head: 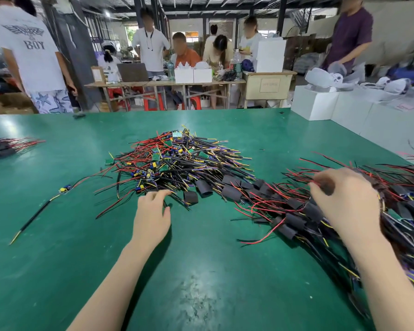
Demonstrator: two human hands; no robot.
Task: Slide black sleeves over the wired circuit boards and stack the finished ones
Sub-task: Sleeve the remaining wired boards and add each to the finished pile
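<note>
On the green table [58, 235], the bare-board heap [175, 158] at centre and sleeved stack [344, 211] at right overlapped, so the left hand [153, 211], its grip pinching wires, and right hand [344, 194], fingers curled on the stack, risked dragging tangled neighbours.

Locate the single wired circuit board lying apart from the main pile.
In the head view, the lone wired circuit board lies on the green table, left of the central pile.

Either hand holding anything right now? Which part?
Left hand pinches a black wire at the unsleeved pile's near edge. Right hand rests on the sleeved pile; whether it grips anything cannot be told.
</note>
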